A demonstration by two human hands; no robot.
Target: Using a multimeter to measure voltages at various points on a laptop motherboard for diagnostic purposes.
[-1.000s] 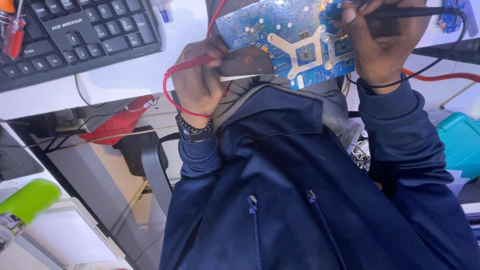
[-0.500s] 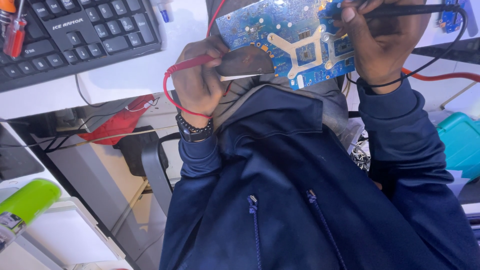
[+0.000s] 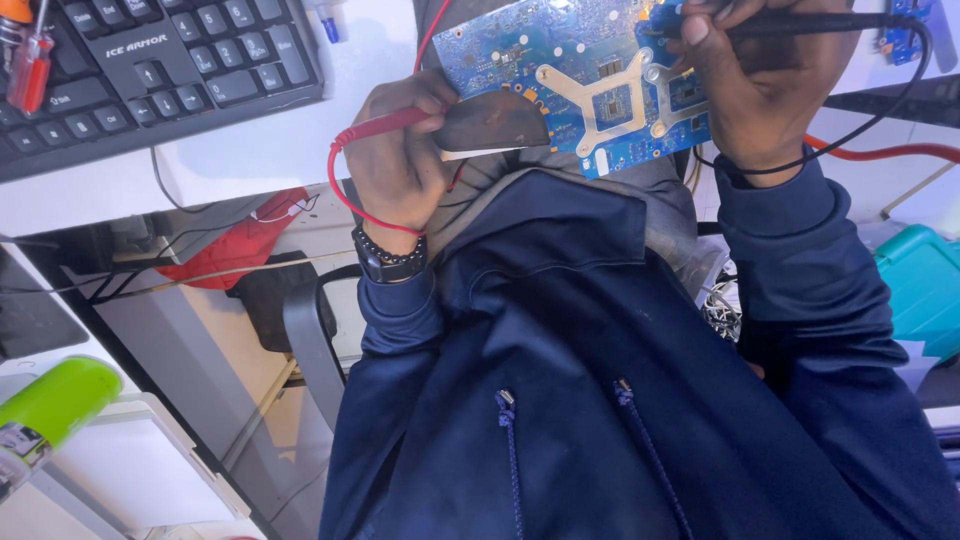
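The blue circuit board (image 3: pixel 580 80), flat and hard with a silver X-shaped metal bracket, lies at the tabletop (image 3: pixel 250 150) edge, above the person's dark blue hoodie. The left hand (image 3: pixel 395 165) has its grip closed on a red probe (image 3: pixel 385 127) just left of the board. The right hand (image 3: pixel 765 85) pinches a thin black probe (image 3: pixel 800 22) at the board's right corner. A black keyboard (image 3: pixel 150 70) sits far left of the board.

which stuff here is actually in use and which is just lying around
In use:
left hand holding red probe
right hand holding black probe
blue circuit board

Lying about:
black keyboard
green can
teal box
red screwdriver
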